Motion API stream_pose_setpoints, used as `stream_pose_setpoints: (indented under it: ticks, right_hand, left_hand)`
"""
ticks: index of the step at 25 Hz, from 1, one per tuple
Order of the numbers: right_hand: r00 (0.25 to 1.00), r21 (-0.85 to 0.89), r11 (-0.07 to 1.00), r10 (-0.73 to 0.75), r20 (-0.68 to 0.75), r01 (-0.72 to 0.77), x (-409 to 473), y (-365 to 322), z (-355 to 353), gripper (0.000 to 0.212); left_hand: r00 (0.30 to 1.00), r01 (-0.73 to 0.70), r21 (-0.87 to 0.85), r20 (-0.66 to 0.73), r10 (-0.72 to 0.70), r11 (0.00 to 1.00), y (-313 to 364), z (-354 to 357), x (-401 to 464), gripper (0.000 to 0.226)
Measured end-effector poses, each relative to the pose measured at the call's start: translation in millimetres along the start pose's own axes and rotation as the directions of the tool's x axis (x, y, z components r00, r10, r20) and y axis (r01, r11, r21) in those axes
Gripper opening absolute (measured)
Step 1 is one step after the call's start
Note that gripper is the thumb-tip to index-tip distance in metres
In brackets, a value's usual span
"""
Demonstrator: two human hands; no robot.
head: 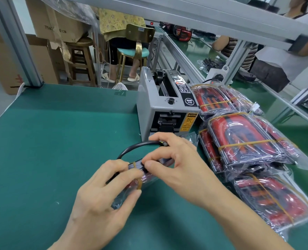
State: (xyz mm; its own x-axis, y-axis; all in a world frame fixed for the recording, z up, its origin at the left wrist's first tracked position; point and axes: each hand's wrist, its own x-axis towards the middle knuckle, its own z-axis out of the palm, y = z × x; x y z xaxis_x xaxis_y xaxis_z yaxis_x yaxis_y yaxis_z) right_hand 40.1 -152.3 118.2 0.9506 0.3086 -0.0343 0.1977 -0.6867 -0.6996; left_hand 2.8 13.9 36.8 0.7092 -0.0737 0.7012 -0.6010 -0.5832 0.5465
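A clear plastic bag (129,193) with black and red cable parts inside lies on the green table mat (50,150) at the centre. A black cable loop (131,147) sticks out of its far end. My left hand (102,197) grips the bag from the near side, fingers curled round it. A yellow rubber band (139,183) runs round the bag between the left fingers. My right hand (171,159) pinches the bag and cable just beyond the band, its fingers curled over the cable's end.
A grey tape dispenser machine (165,109) stands right behind the hands. Several banded bags of red and black cables (247,141) are stacked at the right. Aluminium frame posts (14,42), cardboard boxes, stools and seated people lie beyond the table's far edge.
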Motion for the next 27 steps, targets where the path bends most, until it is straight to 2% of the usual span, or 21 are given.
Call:
stream_pose_setpoints:
  ticks: [3,6,8,10,11,14,15,17,19,22,24,27]
  right_hand:
    - [0.999,-0.081,0.997,0.010,0.037,-0.007,5.9,-6.4,-3.0,0.011]
    - [0.990,-0.110,0.993,-0.030,0.141,0.046,13.7,-8.9,-5.7,0.017]
    - [0.981,-0.037,0.996,-0.072,0.179,0.080,14.3,-7.2,-8.8,0.018]
    - [0.987,0.133,0.988,-0.101,0.128,0.084,12.4,1.0,-22.1,0.011]
    - [0.988,0.142,0.985,-0.110,0.107,0.095,10.4,7.9,-32.1,0.008]
    - [0.982,-0.137,0.983,-0.101,0.157,0.123,4.4,41.4,-53.1,0.044]
    - [0.984,-0.176,0.977,-0.097,0.152,0.124,2.2,49.4,-52.4,0.049]
    - [0.988,-0.042,0.989,-0.140,0.062,0.143,-1.2,60.9,-42.6,0.046]
    - [0.987,0.095,0.983,-0.152,-0.043,0.156,-2.8,66.3,-32.0,0.038]
    - [0.982,0.164,0.971,-0.158,-0.100,0.173,-1.2,69.1,-26.6,0.035]
    - [0.979,0.203,0.959,-0.182,-0.092,0.197,-2.9,70.2,-27.7,0.035]
    - [0.980,0.269,0.942,-0.187,-0.067,0.198,-6.2,74.7,-36.8,0.026]
  left_hand:
    - [1.000,-0.005,0.011,-0.004,0.005,1.000,1.3,0.5,-0.7,0.018]
    - [1.000,0.005,0.010,0.003,-0.005,1.000,1.2,0.8,-1.3,0.014]
    - [1.000,0.014,-0.006,0.012,-0.014,1.000,1.0,0.3,-1.6,0.015]
    - [0.999,0.031,-0.035,0.030,-0.029,0.999,-1.3,-2.9,-1.2,0.022]
    - [0.998,0.048,-0.060,0.047,-0.045,0.997,-3.9,-6.0,-1.2,0.027]
    - [0.991,0.107,-0.111,0.086,-0.098,0.988,-14.0,-22.4,-2.2,0.033]
    - [0.990,0.119,-0.114,0.095,-0.108,0.986,-16.9,-27.9,-2.1,0.032]
    - [0.982,0.148,-0.102,0.135,-0.134,0.984,-19.3,-38.7,1.4,0.030]
    - [0.983,0.107,0.040,0.146,-0.112,0.993,-14.7,-43.4,9.2,0.030]
    - [0.982,-0.057,0.315,0.188,-0.004,0.948,8.1,-25.5,32.5,0.037]
    - [0.955,-0.125,0.375,0.297,0.009,0.918,23.2,-0.9,49.7,0.050]
    - [0.916,-0.195,0.412,0.402,0.015,0.890,30.9,20.4,60.6,0.052]
